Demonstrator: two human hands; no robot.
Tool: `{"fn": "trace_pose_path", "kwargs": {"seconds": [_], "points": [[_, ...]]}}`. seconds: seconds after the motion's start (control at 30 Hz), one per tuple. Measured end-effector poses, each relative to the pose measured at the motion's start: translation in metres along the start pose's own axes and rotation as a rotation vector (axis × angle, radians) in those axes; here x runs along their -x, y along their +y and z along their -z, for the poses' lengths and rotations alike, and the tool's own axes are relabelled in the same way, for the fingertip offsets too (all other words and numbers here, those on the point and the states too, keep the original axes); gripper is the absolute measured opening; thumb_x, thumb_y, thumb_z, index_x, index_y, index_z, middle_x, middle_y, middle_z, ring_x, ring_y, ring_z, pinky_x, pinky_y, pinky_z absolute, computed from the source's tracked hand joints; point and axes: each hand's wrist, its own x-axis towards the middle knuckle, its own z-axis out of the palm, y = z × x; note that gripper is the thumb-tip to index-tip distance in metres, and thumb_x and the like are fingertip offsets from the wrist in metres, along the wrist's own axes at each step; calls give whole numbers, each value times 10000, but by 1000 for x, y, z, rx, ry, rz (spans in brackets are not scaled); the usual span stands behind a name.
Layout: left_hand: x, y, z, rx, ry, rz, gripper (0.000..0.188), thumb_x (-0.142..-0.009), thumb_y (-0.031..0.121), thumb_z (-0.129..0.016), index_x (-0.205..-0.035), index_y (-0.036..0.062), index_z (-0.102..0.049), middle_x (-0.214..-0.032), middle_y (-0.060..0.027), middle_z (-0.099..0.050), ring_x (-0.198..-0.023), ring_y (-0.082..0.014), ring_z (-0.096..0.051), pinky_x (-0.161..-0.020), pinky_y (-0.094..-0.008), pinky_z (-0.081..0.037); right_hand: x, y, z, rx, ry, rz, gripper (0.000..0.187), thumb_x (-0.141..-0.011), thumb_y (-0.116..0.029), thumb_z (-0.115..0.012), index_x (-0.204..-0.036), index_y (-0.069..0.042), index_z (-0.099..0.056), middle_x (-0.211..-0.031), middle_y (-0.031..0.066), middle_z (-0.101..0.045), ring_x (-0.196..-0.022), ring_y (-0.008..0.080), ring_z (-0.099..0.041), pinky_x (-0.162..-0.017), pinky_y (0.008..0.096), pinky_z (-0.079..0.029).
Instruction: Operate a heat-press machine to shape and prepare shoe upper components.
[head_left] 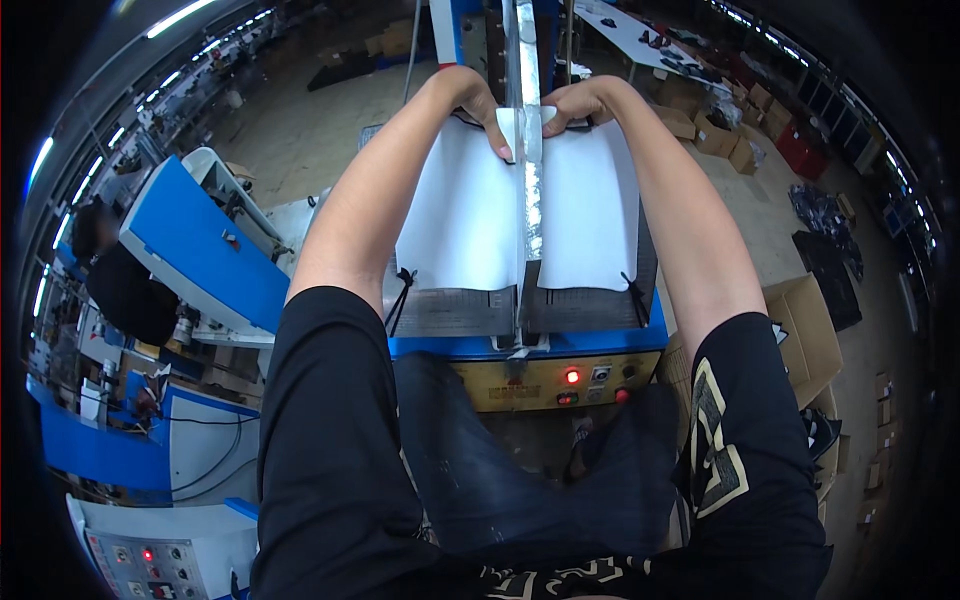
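Observation:
A white sheet (458, 220), soft-looking and smooth, lies over a dark grey bed on the machine in front of me. An upright metal bar (532, 180) runs along its middle and splits it into two halves in view. At the sheet's far edge, my left hand (478, 105) grips it just left of the bar, thumb on top. My right hand (578, 102) pinches the same edge right of the bar, where a small white flap stands up. Some fingers of both hands are hidden. Black cords (403, 290) hang at the near corners.
Below the bed is a blue machine front with a brass-coloured control panel (530, 385) and a lit red lamp. Blue machines (205, 235) stand at left, where another person (125, 280) sits. Cardboard boxes (805, 330) are at right; a white table (640, 45) stands far back.

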Motion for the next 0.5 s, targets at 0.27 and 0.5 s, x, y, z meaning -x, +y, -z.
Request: {"fn": "trace_pose_path", "kwargs": {"seconds": [0.27, 0.5], "points": [[15, 2, 0, 37, -36, 1, 1084, -534, 500, -935, -1472, 177, -498, -1588, -186, -341, -1493, -400, -242, -1172, -563, -211, -11, 2, 5, -27, -63, -18, 733, -833, -240, -792, -1463, -99, -445, -1388, 153, -558, -1302, 286, -499, -1079, 431, -398], [46, -19, -28, 375, 255, -176, 708, -720, 338, -837, -1357, 117, -624, -1321, -172, -630, -1164, -286, -625, -1022, -322, -453, 2, 15, -20, 293, 248, 210, 786, -903, -403, -695, -1555, -145, -338, -1488, 170, -488, -1395, 324, -434, -1132, 447, -365]]}}
